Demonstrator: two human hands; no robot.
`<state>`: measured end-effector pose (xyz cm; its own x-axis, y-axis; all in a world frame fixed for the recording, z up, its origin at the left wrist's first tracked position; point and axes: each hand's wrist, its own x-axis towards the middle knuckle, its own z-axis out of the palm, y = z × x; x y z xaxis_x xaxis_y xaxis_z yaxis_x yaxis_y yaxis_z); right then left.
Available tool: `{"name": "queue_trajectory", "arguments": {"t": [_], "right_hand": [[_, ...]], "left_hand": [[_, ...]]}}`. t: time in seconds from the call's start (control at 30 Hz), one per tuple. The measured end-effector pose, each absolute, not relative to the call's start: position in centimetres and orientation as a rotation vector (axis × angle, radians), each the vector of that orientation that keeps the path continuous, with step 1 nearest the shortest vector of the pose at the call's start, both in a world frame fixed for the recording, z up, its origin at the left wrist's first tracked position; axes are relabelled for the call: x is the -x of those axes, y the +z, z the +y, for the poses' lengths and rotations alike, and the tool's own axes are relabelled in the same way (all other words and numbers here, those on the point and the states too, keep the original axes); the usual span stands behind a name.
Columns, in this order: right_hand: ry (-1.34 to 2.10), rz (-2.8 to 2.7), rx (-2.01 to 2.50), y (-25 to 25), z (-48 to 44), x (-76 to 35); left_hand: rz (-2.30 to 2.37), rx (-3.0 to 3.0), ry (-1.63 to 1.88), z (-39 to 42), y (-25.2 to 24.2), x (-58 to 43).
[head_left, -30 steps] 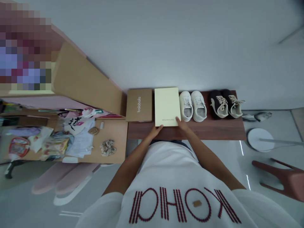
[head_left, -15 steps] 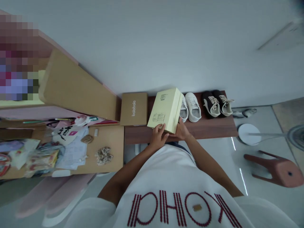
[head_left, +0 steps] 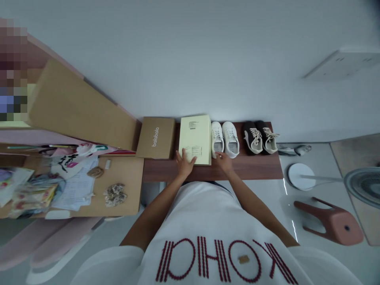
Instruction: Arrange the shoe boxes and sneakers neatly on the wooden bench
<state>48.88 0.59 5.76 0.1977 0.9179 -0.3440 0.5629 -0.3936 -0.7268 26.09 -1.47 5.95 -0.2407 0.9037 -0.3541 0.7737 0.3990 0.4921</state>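
A pale yellow shoebox (head_left: 194, 136) lies flat on the dark wooden bench (head_left: 252, 171), between a brown box (head_left: 156, 137) and a pair of white shoes (head_left: 230, 138). My left hand (head_left: 185, 163) rests on the box's near left corner, fingers spread. Beside the box's near right corner, my right hand (head_left: 224, 161) is at the heel of the left white shoe, its fingers bent; whether they grip it cannot be made out. Black shoes (head_left: 257, 136) with pale laces stand farther right on the bench.
At the left, a desk (head_left: 130, 174) holds papers, plastic bags and a scrunchie (head_left: 115, 194). A reddish stool (head_left: 341, 221) and a fan (head_left: 363, 186) with a white round base stand on the floor at the right. A wall rises behind the bench.
The yellow box has gone from tilted in both hands to flat on the bench, uncovering the left white shoe. My right hand has left the box. The view has shifted slightly.
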Motion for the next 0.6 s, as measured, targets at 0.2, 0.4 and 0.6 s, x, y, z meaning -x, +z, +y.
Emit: {"name": "queue_trajectory", "arguments": {"t": [0.2,0.4,0.6], "right_hand": [[0.827,-1.695,2.277,6.5,2.5,-53.9],[1.095,-1.631,2.455,6.5,5.8,-56.3],[0.854,-1.454,2.187,5.5,4.0,-63.2]], "left_hand": [[1.738,-1.744,0.448,-1.5,7.0,-33.1],[1.656,-1.451,0.128,5.1,5.5,-43.9],[1.692,-1.309,0.418,6.0,4.9,-44.5]]}}
